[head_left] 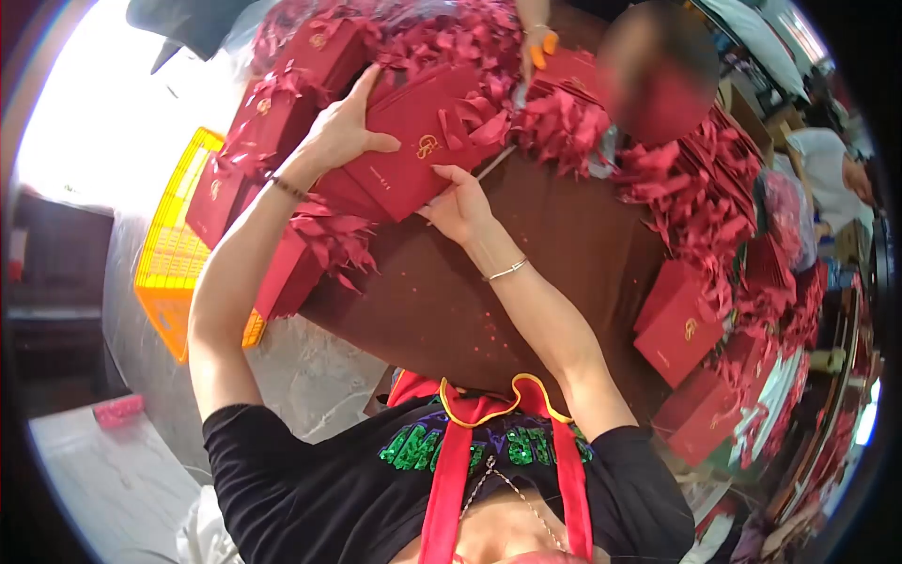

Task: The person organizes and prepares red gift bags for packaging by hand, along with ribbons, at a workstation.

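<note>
My left hand (343, 127) rests over the far top edge of a red gift bag (413, 155) with a gold emblem, thumb pressed on its face. My right hand (460, 207) pinches the near lower corner of the same bag. The bag lies tilted on a stack of similar red bags (282, 103) with red ribbon strips, at the far left of the brown table (451, 301). I wear a bracelet on each wrist.
Heaps of red ribbons (695, 179) and more red bags (678, 327) cover the table's right side. A yellow crate (169, 254) stands on the left. A person (658, 75) sits across, one hand (537, 42) on the pile; another person (832, 169) is far right.
</note>
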